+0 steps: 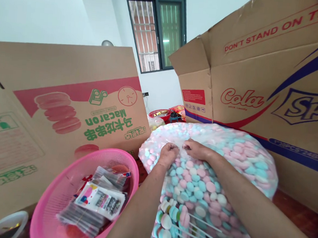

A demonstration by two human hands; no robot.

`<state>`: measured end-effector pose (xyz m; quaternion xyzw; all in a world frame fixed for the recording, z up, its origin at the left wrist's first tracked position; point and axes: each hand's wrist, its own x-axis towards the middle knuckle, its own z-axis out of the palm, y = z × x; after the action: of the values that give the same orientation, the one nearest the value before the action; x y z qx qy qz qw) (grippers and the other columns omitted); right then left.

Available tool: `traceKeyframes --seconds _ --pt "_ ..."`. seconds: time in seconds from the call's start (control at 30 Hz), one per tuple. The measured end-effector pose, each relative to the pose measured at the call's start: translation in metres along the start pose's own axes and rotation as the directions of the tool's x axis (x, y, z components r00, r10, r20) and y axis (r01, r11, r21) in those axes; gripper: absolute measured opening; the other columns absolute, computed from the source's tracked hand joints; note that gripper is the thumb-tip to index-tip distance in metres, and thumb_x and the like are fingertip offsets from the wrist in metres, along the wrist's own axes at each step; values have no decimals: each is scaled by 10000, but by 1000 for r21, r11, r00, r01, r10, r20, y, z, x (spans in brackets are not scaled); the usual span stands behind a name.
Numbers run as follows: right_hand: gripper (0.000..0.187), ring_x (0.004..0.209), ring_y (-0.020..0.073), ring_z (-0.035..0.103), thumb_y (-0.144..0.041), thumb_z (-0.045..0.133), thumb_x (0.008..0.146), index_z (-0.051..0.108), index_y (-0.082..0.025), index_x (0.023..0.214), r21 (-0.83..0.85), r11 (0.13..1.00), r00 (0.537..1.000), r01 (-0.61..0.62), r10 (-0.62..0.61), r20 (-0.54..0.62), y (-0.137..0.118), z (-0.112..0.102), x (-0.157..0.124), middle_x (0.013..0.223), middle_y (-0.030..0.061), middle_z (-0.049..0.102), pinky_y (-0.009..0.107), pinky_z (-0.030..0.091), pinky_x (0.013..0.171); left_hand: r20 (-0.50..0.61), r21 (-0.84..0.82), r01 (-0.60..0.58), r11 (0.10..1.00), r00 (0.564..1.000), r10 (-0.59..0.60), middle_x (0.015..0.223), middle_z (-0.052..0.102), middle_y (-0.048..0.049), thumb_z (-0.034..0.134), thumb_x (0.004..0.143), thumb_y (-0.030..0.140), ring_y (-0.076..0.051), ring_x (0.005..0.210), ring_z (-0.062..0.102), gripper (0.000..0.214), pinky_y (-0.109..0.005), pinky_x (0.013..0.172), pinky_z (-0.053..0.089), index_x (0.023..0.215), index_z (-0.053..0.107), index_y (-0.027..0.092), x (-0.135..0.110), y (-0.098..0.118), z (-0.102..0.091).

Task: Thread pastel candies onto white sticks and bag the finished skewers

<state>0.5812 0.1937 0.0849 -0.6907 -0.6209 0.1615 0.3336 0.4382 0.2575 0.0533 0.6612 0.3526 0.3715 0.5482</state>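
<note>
A large clear plastic bag (244, 155) full of small round pink, blue and white macaron-like sweets lies in front of me. Both hands are at the upper middle of this bag. My left hand (169, 153) has its fingers curled in a pinch on the bag's film. Just to its right, my right hand (196, 150) pinches the film too, with a small gap between the hands. Close to me, skewered sweets (167, 220) with white sticks (202, 228) rest in front of the bagged sweets.
At left, a pink plastic basket (41, 194) holds bundles of printed packets (100, 200). A Macaron carton (69, 68) rises behind it; a Cola carton (247, 74) stands right. A white tub (20, 216) sits at lower left. Farther back is a red basket (166, 116).
</note>
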Motion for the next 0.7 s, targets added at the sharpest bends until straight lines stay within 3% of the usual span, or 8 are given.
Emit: traceKeyframes --seconds 0.1,0.23,0.33,0.5,0.63,0.7 --pt "95 749 140 548 -227 635 766 629 -165 837 -76 995 997 -62 66 52 -7 2 6 853 22 605 295 445 735 -13 -10 -38 999 999 38 578 501 46 624 656 264 -99 577 455 109 -217 582 391 648 575 166 1 -2 2" --pt "233 733 123 562 -378 547 889 598 -151 873 -69 986 984 -152 157 81 -11 3 12 841 11 603 304 474 699 68 5 -61 998 996 60 659 589 12 670 654 332 -118 645 512 187 -231 637 423 711 647 156 -4 -2 -1" --pt "237 610 94 510 -339 567 871 564 -142 738 35 978 975 -208 204 82 -9 1 9 688 -31 542 242 438 582 158 14 -47 999 986 44 744 636 -5 709 642 356 -133 716 551 254 -238 699 449 799 672 159 -7 2 -3" --pt "172 405 61 328 -223 561 730 446 -179 609 307 916 966 -257 243 85 -2 -1 0 450 -87 324 208 250 400 231 56 20 998 972 -32 770 641 -16 684 679 488 -135 702 548 376 -255 700 463 847 657 153 1 19 -1" --pt "175 335 52 196 -263 572 617 405 -211 607 466 845 964 -263 244 101 0 -1 -4 378 -118 201 213 147 359 253 139 55 989 963 -89 799 651 -2 832 469 266 -138 704 548 367 -225 648 445 785 674 167 8 26 0" --pt "211 328 47 163 -294 586 590 389 -222 610 526 815 968 -244 234 86 0 -2 -5 376 -128 184 210 137 354 201 108 65 992 976 -86 777 649 12 809 467 171 -128 710 546 311 -202 636 437 746 672 173 7 23 2"
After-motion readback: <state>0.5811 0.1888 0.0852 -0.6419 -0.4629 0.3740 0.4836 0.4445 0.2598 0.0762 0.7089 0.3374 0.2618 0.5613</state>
